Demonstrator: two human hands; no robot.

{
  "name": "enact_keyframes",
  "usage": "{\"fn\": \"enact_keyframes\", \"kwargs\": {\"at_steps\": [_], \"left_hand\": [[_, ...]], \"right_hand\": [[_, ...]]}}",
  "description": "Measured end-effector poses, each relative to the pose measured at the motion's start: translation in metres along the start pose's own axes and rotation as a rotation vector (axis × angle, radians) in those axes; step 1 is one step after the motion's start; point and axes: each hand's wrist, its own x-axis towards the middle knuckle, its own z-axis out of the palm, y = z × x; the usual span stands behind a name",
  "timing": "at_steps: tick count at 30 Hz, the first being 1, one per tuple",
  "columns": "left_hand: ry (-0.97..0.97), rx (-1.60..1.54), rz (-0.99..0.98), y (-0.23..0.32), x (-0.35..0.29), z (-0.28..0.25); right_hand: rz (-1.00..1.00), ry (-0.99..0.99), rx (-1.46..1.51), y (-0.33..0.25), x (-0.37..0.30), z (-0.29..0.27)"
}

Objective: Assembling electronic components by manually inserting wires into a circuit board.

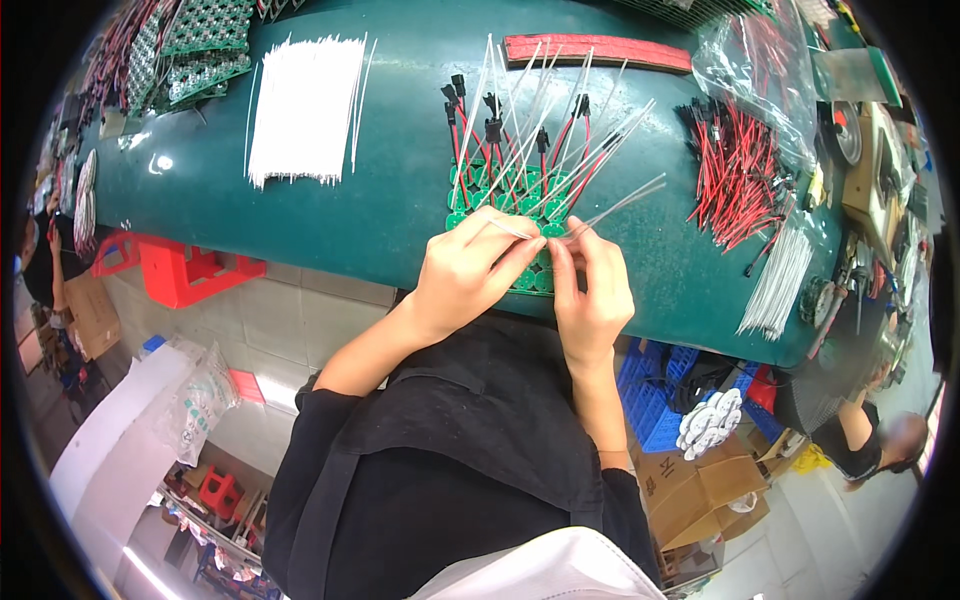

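A panel of small green circuit boards (462, 197) lies at the table's front edge. Red and black leads with black connectors (493, 130) and several long thin white wires (625, 125) stand up from it. Over the panel's near part, my left hand (462, 262) pinches a thin white wire (510, 229) between thumb and fingers. Close against it, fingertips nearly touching, my right hand (592, 285) is also closed in a pinch, with pale wires (630, 196) sticking out past its fingers to the upper right. The exact spot between the fingertips is hidden.
On the green table (350, 225) lie a stack of white wires (305, 110), a red bar (600, 50), red-black leads (738, 175) and a pale wire bundle (778, 280). More circuit boards (210, 40) sit far left. Below stand a red stool (180, 270) and blue crate (645, 395). Another person (865, 440) is at right.
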Motion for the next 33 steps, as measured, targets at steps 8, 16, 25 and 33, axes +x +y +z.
{"fn": "enact_keyframes", "kwargs": {"at_steps": [8, 16, 25, 33], "left_hand": [[-0.038, 0.127, 0.067, 0.003, 0.002, 0.001], [-0.046, 0.078, -0.004, 0.004, 0.001, -0.012], [0.023, 0.019, -0.084, -0.006, -0.011, -0.02], [0.033, 0.041, -0.038, -0.009, -0.01, -0.017]], "right_hand": [[0.146, 0.046, 0.123, 0.005, -0.004, -0.012], [0.298, 0.104, 0.413, -0.005, -0.011, -0.006], [0.092, 0.038, 0.211, -0.014, -0.004, 0.009], [0.071, 0.005, 0.162, -0.015, -0.003, 0.01]]}}
